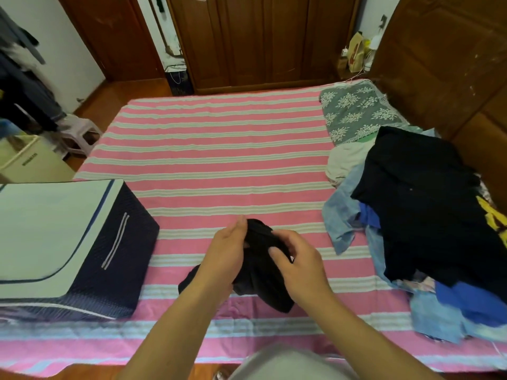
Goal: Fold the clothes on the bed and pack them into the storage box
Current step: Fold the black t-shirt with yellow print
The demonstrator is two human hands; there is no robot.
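Hands meet on a black garment (pixel 260 272): my left hand (pixel 225 253) and right hand (pixel 299 264) both grip it; the storage box (pixel 68 248) sits left of them.

This is a bedroom in a home: a bed (pixel 219 149) spread with a pink sheet striped in white fills most of the view, with a grey floral pillow (pixel 359 113) at its far right corner and a heap of clothes (pixel 417 204) beside it. Dark wooden wardrobe doors (pixel 263 39) stand along the far wall above a wooden floor (pixel 109 97). At the left, garments hang against the white wall (pixel 65 45) above a small plastic stool (pixel 79 135).
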